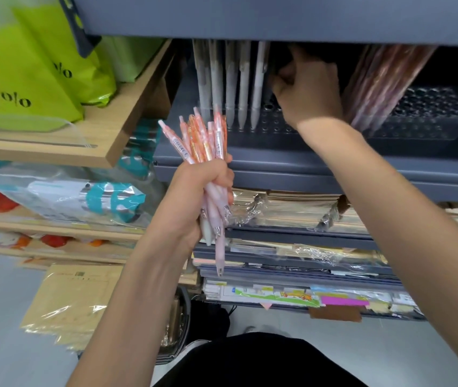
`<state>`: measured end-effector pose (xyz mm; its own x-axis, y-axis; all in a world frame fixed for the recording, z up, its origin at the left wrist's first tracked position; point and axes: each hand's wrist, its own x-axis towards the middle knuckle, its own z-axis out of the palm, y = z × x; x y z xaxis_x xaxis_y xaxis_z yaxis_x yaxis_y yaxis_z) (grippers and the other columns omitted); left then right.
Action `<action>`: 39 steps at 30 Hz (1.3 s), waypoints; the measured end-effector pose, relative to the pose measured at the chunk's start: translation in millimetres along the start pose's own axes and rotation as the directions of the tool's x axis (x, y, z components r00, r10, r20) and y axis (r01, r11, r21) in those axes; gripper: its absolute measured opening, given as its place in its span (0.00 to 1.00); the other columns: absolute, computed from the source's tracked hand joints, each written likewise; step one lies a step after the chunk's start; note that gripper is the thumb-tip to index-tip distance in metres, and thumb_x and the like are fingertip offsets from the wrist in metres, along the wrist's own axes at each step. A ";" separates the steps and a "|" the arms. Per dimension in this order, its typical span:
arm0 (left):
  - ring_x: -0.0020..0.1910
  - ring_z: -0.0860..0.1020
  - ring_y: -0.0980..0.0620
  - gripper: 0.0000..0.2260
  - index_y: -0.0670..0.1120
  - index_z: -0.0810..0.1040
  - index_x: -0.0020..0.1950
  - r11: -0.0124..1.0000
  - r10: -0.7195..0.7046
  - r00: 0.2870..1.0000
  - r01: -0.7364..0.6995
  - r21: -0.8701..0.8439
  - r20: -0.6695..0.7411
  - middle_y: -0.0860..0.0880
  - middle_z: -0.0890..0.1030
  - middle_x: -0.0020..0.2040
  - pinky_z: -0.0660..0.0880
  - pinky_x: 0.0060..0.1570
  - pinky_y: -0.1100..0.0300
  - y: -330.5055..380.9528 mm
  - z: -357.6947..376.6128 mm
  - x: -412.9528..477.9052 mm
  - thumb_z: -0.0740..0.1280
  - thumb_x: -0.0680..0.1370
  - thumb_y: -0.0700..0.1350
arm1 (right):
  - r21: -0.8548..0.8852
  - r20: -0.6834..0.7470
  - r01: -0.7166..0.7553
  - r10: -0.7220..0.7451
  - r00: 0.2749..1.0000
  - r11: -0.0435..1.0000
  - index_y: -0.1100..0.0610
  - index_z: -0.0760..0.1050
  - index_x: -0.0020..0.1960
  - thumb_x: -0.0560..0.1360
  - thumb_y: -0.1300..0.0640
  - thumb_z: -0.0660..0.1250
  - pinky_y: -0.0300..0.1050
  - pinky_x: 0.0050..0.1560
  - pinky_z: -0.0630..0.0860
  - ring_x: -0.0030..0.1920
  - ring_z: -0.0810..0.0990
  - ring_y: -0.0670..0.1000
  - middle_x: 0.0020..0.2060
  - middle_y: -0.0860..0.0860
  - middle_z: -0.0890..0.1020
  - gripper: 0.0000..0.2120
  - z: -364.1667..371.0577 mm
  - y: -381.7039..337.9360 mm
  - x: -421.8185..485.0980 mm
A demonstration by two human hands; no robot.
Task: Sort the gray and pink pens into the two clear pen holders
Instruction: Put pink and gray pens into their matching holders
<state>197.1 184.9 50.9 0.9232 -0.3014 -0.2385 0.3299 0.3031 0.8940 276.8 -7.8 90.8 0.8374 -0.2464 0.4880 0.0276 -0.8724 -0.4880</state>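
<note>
My left hand (197, 191) grips a bundle of several pink pens (208, 141), tips pointing up, in front of the grey shelf. Several gray pens (233, 82) stand upright in the left clear pen holder (266, 127) on that shelf. My right hand (308, 88) reaches in over this holder with its fingers curled; whether they hold a pen I cannot tell, since the fingertips are in shadow under the upper shelf. More pink pens (381, 82) lean in the right clear pen holder (431, 118).
The upper grey shelf (278, 18) overhangs the holders closely. Wrapped notebooks (292, 210) fill the shelves below. To the left, a wooden shelf (127, 127) carries green bags (21, 68). Wrapped paper packs (71, 297) lean on the floor.
</note>
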 end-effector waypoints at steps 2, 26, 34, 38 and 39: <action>0.27 0.70 0.53 0.14 0.41 0.77 0.46 1.000 0.005 1.000 -0.006 0.015 0.004 0.48 0.71 0.32 0.67 0.27 0.64 -0.2 2.3 -0.2 0.64 0.62 0.37 | 0.030 0.006 -0.002 0.002 1.000 1.000 0.55 0.73 0.67 0.77 0.54 0.65 0.36 0.48 0.64 0.56 0.79 0.56 0.51 0.51 0.84 0.19 0.9 4.5 0.4; 0.24 0.73 0.52 0.05 0.42 0.80 0.37 0.998 0.005 0.997 -0.010 -0.064 -0.074 0.47 0.75 0.29 0.73 0.24 0.64 -9.8 32.1 -6.5 0.65 0.70 0.39 | 0.783 0.460 -0.403 -0.005 0.888 0.473 0.60 0.79 0.47 0.75 0.66 0.69 0.40 0.38 0.81 0.36 0.82 0.51 0.38 0.55 0.85 0.03 -48.3 2.5 -61.0; 0.22 0.69 0.52 0.12 0.42 0.78 0.47 0.997 0.029 0.989 -0.039 -0.069 -0.144 0.46 0.70 0.29 0.70 0.24 0.65 -5.1 32.6 -0.8 0.64 0.65 0.40 | 0.899 0.282 -0.278 0.040 0.959 0.339 0.63 0.78 0.56 0.78 0.69 0.64 0.44 0.49 0.81 0.50 0.85 0.57 0.46 0.56 0.86 0.09 -59.9 14.0 -78.4; 0.24 0.67 0.51 0.13 0.40 0.77 0.47 0.998 0.023 0.991 -0.031 -0.054 -0.134 0.46 0.68 0.31 0.70 0.24 0.64 -11.4 43.9 0.3 0.65 0.63 0.40 | 0.918 0.230 -0.261 0.137 0.964 0.297 0.60 0.77 0.55 0.79 0.67 0.63 0.45 0.47 0.81 0.49 0.85 0.56 0.43 0.55 0.86 0.08 -64.4 20.6 -87.2; 0.24 0.67 0.52 0.13 0.41 0.78 0.47 0.998 0.023 0.991 -0.031 -0.062 -0.128 0.46 0.68 0.31 0.69 0.24 0.64 -12.7 47.1 0.8 0.65 0.63 0.40 | 0.917 0.224 -0.262 0.153 0.962 0.301 0.59 0.76 0.55 0.79 0.66 0.63 0.46 0.45 0.81 0.47 0.85 0.57 0.43 0.56 0.86 0.07 -66.2 23.8 -89.6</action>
<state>184.3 138.2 57.2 0.9481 -0.1761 -0.2646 0.3128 0.3680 0.8756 166.4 -34.5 83.3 0.9326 -0.2762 0.2325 0.2897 0.1886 -0.9383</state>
